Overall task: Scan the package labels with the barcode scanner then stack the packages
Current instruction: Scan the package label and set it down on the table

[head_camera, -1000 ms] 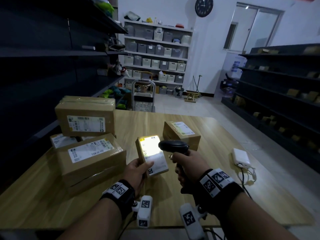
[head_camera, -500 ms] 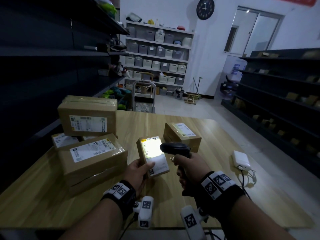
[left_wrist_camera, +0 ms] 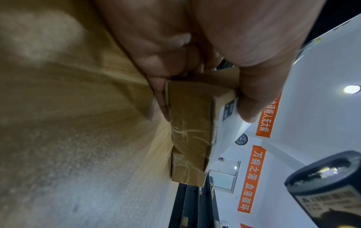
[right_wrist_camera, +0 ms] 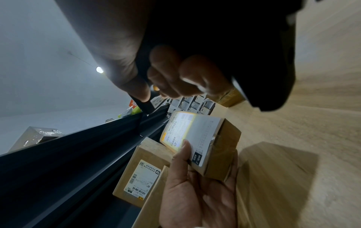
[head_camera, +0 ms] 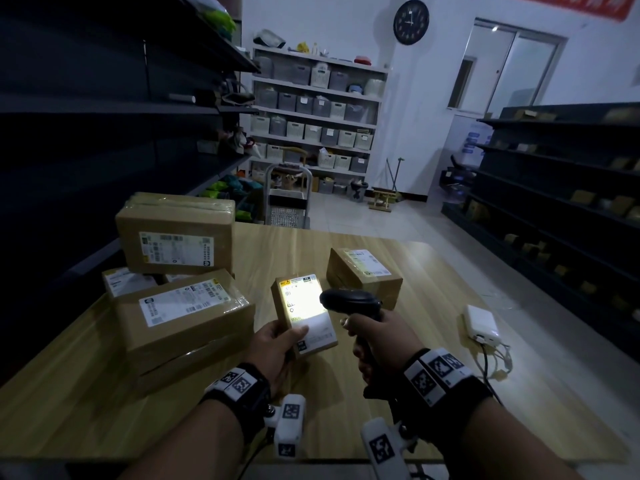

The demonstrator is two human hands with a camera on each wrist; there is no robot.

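My left hand [head_camera: 277, 344] grips a small cardboard package [head_camera: 304, 315] above the wooden table [head_camera: 433, 282], thumb on its white label, which glows under the scanner light. My right hand [head_camera: 377, 336] grips the handle of the black barcode scanner [head_camera: 349, 301], whose head points left at the label from a short distance. In the left wrist view the small package [left_wrist_camera: 190, 131] is pinched between thumb and fingers, with the scanner's window [left_wrist_camera: 322, 174] at the lower right. The right wrist view shows the lit label [right_wrist_camera: 187, 131] and my left thumb on it.
A pile of larger labelled boxes [head_camera: 183, 313] sits at the table's left, one box [head_camera: 176, 237] on top at the back. Another small box [head_camera: 363, 273] lies beyond the scanner. A white adapter [head_camera: 481, 323] with cables lies at the right. Dark shelving flanks both sides.
The hands, the package and the scanner hold nearly the same pose; the scanner light stays on the label. Only the head view shifts slightly.
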